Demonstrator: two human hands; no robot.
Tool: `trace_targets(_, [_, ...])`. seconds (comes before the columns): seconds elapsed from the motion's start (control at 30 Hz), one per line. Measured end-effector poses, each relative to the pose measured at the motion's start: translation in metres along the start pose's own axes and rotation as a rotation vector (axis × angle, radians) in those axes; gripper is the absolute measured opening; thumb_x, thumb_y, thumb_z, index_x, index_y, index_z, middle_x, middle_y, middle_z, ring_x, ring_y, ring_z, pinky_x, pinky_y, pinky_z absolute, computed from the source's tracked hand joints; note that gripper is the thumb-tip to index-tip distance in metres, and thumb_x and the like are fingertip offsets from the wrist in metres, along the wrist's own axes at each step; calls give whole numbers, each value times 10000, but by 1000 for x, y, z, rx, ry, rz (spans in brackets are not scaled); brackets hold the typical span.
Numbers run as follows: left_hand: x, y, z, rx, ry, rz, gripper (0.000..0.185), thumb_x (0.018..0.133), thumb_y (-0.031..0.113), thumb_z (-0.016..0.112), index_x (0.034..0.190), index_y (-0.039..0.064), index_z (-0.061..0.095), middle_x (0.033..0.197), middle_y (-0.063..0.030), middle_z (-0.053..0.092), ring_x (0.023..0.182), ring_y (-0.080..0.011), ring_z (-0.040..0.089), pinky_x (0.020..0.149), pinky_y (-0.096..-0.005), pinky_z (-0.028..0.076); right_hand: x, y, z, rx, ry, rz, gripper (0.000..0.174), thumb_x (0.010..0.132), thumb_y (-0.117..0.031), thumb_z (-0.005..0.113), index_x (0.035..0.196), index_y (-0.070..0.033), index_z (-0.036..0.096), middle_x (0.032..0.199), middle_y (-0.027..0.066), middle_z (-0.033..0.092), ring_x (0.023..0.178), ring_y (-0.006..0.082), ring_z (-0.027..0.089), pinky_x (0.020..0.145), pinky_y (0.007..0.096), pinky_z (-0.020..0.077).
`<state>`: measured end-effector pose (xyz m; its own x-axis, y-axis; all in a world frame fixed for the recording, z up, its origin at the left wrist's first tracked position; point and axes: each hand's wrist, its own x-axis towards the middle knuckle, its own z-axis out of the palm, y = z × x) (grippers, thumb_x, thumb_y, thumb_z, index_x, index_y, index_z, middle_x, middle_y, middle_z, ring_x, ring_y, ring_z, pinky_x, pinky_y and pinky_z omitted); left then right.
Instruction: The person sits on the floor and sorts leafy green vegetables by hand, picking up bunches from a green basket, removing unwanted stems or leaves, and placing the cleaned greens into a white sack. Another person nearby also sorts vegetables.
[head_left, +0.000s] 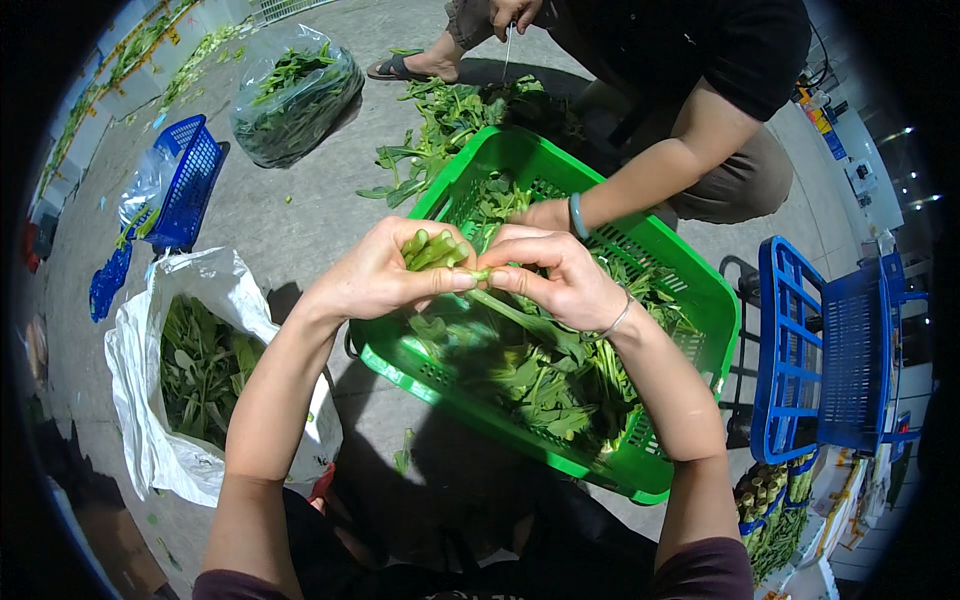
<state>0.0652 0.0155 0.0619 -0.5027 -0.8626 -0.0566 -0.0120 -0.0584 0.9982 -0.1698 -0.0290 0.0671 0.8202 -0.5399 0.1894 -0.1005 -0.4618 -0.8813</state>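
My left hand (390, 270) is closed around a small bunch of green vegetable stems (433, 250), their cut ends pointing up. Thumb to thumb with it, my right hand (551, 277) pinches a single green stalk (481, 275) that both hands grip. A leafy stem (517, 311) trails below the fingers toward the right wrist. Both hands are above a green plastic crate (701, 300), which holds loose leafy greens (555, 390). A co-worker's hand (544, 215) with a bangle reaches into the same crate from the far side.
A white woven sack (142, 435) of leaves stands at left, near a blue basket (184, 172). Behind lies a clear plastic bag (292, 105) of greens. The co-worker's other hand (514, 15) holds a thin blade above a leafy pile (450, 120). A blue plastic stool-like rack (787, 352) stands right.
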Motion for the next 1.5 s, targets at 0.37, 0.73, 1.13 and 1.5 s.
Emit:
trace_targets(0.37, [13,-15,9,504,84,11,202,875,186,679,918,-9,647,674,-97,603,581,-179,562,541,-326,439,-10,26,19,-330,117,188,207,848,-238,675,859,-33,654,825,122,659,819,265,650,732,360,488])
trace_targets(0.73, [11,-58,37,704,350,103,157,755,105,653,805,-42,626,768,-278,621,752,-452,626,689,-473,513,-18,43,67,-960,232,136,197,812,-217,605,701,-54,618,725,114,609,713,296,624,689,429,461])
trace_targets(1.13, [31,-93,28,-516,387,-315,99,838,86,670,824,-6,636,677,-50,627,520,-105,551,488,-235,423,-13,49,65,-996,416,51,196,781,-273,707,717,-101,638,724,63,598,731,237,618,693,397,402])
trace_targets(1.5, [15,-73,48,334,314,-85,225,851,147,723,956,-30,632,653,-14,601,545,-98,552,526,-264,444,-12,111,36,-275,548,461,247,908,-256,607,907,-32,709,748,151,682,649,280,673,629,372,505])
